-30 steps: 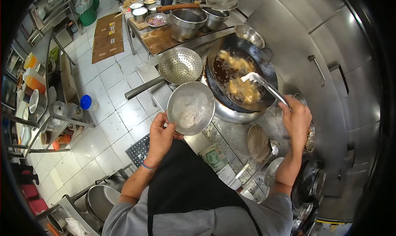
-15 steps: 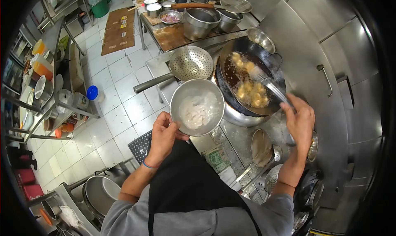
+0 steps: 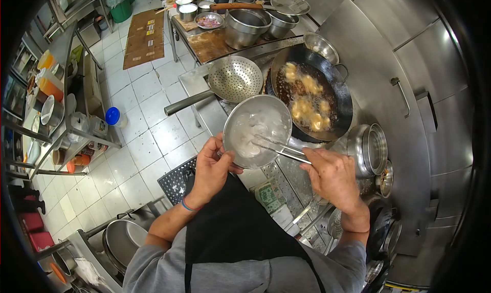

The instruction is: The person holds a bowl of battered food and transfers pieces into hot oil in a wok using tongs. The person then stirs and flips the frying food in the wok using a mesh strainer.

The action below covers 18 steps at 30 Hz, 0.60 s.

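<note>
My left hand grips the near-left rim of a metal bowl, thumb over the edge. Pale, wet pieces in whitish batter lie inside it. Closed around a pair of metal tongs, my right hand is at the bowl's right side. The tongs' tips reach down into the batter. Beyond the bowl, golden pieces bubble in dark oil in a black wok. A perforated ladle strainer rests left of the wok.
A steel pot stands right of my right hand. Behind the strainer, a side table holds deep pots and a bowl of chopped pinkish pieces. A shelf rack is at left, and a blue-lidded tub sits on the tiled floor.
My right hand has brought the tongs from over the wok down and left into the bowl. The bowl has shifted slightly right, and a steel pot now shows beside the wok.
</note>
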Motion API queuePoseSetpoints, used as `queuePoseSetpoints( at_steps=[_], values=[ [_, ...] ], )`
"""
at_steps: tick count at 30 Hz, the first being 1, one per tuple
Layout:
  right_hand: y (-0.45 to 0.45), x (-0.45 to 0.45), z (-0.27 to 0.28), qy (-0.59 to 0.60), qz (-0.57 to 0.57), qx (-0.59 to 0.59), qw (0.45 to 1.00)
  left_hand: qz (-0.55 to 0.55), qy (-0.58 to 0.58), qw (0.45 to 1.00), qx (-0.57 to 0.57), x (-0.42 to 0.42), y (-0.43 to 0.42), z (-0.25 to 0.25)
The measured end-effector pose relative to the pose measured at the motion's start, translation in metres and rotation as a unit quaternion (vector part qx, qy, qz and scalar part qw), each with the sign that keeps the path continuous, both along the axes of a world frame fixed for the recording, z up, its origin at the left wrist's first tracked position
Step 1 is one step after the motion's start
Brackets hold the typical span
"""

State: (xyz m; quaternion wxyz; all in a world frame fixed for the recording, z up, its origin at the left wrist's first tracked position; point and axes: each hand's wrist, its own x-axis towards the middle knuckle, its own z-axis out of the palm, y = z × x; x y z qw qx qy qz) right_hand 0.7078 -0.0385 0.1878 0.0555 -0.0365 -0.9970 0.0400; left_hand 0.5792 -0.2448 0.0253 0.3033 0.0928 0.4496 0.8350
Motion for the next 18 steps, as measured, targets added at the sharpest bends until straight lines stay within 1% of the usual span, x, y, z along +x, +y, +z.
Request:
queuePoseSetpoints(
  at_steps=[2,5,8,11,14,15,17,18],
  values=[
    [0.000,-0.002,-0.006,0.016,0.019,0.006,1.000,-0.002,0.009,1.000,0.002,0.001,0.000,-0.001],
    [-0.002,0.001,0.006,0.013,0.020,0.019,1.000,-0.008,0.012,1.000,-0.005,-0.001,0.001,-0.005],
    [0.001,0.006,0.017,0.055,0.025,0.005,0.998,0.009,0.015,1.000,-0.021,-0.003,0.004,-0.006],
    [0.010,0.012,0.024,0.096,0.006,0.027,0.995,0.014,-0.007,0.999,-0.030,-0.006,0.008,-0.014],
    [0.025,0.017,0.032,0.108,-0.067,0.018,0.992,-0.010,-0.036,0.999,-0.035,-0.009,0.009,-0.030],
    [0.032,0.020,0.035,0.129,-0.087,0.012,0.988,-0.020,-0.046,0.998,-0.038,-0.009,0.009,-0.033],
    [0.047,0.025,0.037,0.172,-0.124,0.001,0.977,-0.011,-0.049,0.998,-0.036,-0.008,0.012,-0.037],
    [0.050,0.028,0.042,0.178,-0.170,-0.024,0.969,-0.006,-0.051,0.998,-0.035,-0.008,0.013,-0.039]
  ],
)
